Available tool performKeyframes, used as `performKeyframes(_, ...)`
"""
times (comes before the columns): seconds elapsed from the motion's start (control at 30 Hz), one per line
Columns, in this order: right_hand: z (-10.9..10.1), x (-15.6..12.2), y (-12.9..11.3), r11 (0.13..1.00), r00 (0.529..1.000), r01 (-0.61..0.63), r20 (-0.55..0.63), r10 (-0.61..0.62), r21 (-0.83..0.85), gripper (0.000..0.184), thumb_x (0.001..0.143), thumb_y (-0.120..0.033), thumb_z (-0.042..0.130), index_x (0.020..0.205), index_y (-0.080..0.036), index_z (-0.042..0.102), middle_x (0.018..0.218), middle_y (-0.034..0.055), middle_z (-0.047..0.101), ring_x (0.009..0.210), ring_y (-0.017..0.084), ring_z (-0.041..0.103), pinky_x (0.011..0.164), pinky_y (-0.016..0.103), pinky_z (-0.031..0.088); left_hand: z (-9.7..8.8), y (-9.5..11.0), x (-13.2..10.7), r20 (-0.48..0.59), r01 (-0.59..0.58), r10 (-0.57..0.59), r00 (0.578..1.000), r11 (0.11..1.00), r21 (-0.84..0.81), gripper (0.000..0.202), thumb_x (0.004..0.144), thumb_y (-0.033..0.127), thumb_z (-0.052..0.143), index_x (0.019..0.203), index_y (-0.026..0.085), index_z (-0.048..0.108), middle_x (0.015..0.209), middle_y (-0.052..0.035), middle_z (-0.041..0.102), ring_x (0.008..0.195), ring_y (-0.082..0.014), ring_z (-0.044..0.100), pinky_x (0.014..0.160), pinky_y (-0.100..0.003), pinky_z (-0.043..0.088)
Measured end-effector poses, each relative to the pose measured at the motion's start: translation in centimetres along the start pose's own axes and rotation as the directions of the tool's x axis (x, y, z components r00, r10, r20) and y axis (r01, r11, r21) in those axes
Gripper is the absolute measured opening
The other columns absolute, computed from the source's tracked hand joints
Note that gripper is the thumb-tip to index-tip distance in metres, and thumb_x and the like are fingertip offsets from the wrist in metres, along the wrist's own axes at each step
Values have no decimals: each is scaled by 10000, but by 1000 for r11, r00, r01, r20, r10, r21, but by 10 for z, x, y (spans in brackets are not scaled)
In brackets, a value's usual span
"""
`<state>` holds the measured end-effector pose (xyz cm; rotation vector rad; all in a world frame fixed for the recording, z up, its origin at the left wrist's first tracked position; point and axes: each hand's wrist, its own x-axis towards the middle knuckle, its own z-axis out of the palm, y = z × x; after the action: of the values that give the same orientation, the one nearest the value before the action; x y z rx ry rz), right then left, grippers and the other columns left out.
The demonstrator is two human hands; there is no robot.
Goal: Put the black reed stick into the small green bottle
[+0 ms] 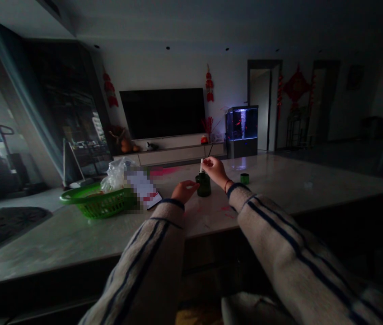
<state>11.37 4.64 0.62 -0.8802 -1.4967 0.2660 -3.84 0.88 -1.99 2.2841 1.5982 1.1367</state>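
Right hand point(214, 170): narrow pinch on white stick point(201, 165), just above dark green glass bottle point(203, 185). Left hand point(184, 191): loosely curled, empty, just beside bottle. Green cap point(245, 178): farther right, on stone tabletop point(289, 185).

Probably marble table point(279, 189), green bottle point(203, 186), basket point(98, 205)
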Motion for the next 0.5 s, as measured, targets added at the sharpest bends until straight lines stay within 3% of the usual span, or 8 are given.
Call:
performKeyframes(0.17, 5, 1, -5, 996, 996, 90, -10, -90, -18, 207, 658, -219, 537, 863, -190, 521, 679, -27, 585, 590, 97, 538, 590, 207, 428, 1, 1, 0, 1, 20, -20, 1000, 1000, -11, 310, 706, 437, 520, 778, 173, 664, 802, -29, 669, 796, -164, 594, 744, -243, 417)
performKeyframes(0.3, -1, 3, -6, 988, 988, 155, -15, -156, -15, 180, 661, -186, 518, 840, -196, 540, 680, -25, 576, 582, 101, 530, 590, 218, 428, 2, 0, 1, -1, -10, 10, 1000, 999, -31, 317, 710, 445, 509, 771, 174, 662, 802, -26, 670, 787, -155, 596, 747, -236, 416)
performKeyframes(0.5, -12, 14, -8, 979, 971, 148, -208, -117, 140, 172, 726, -258, 483, 875, -179, 518, 743, 12, 580, 672, 120, 554, 635, 232, 451, 4, -4, 2, -9, -12, 12, 1000, 1000, 7, 333, 714, 453, 502, 781, 172, 666, 781, -25, 667, 767, -159, 596, 721, -239, 416)
